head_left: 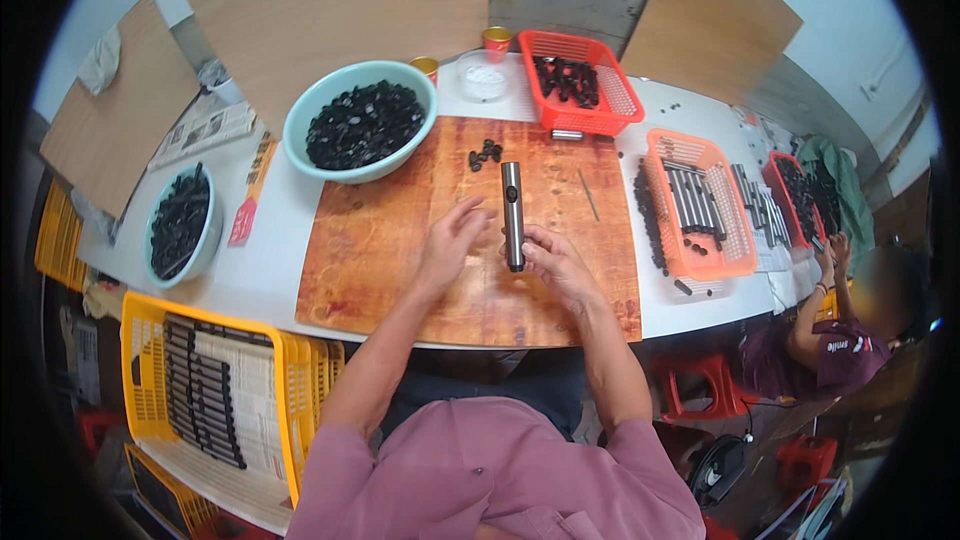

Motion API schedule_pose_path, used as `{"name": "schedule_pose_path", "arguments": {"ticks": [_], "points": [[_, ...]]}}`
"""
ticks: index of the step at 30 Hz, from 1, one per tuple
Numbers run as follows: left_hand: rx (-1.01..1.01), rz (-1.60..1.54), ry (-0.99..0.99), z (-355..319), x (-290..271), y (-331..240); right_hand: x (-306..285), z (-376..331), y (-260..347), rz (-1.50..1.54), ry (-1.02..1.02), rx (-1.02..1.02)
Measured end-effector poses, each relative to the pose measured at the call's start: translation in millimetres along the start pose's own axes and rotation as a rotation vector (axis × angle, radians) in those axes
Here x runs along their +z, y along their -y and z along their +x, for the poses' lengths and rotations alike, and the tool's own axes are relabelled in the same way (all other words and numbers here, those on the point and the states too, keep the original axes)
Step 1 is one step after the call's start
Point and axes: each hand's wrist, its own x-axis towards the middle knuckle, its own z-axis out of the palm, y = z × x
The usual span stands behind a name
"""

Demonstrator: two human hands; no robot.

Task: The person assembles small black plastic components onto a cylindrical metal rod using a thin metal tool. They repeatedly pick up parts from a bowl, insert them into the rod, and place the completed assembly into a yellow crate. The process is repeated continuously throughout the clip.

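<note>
My right hand (pixel 556 264) grips the lower part of a silver metal tube (pixel 514 220), holding it upright over the board. This tube has a black oval button near its top and a black lower end. To its left is my left hand (pixel 456 242), empty, with fingers apart and not touching the tube. A small cluster of black parts (pixel 486 154) lies on the worn orange-brown wooden board (pixel 365 240) beyond my hands. On the board's right side rests a thin rod (pixel 588 195).
A pale green bowl (pixel 292 132) of black parts stands far left, a smaller bowl (pixel 212 240) beyond it. Red (pixel 622 100) and pink (pixel 740 258) baskets are at right. A yellow crate (pixel 290 410) with black tubes sits near left. Another person (pixel 840 340) works at far right.
</note>
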Motion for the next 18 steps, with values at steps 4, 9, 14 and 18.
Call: {"name": "schedule_pose_path", "arguments": {"ticks": [4, 9, 14, 18], "points": [[-0.12, -0.134, 0.142, -6, 14, 1, 21, -5, -2, -0.143, 0.054, 0.096], [-0.199, -0.44, 0.052, -9, 6, 33, 3, -1, -3, -0.676, -0.263, -0.034], [-0.266, -0.447, 0.039, -7, -4, 38, -66, 31, 31, -1.389, -0.826, -0.267], [-0.299, -0.572, 0.05, -2, -6, 37, -105, 53, 41, -1.621, -0.882, -0.127]]}}
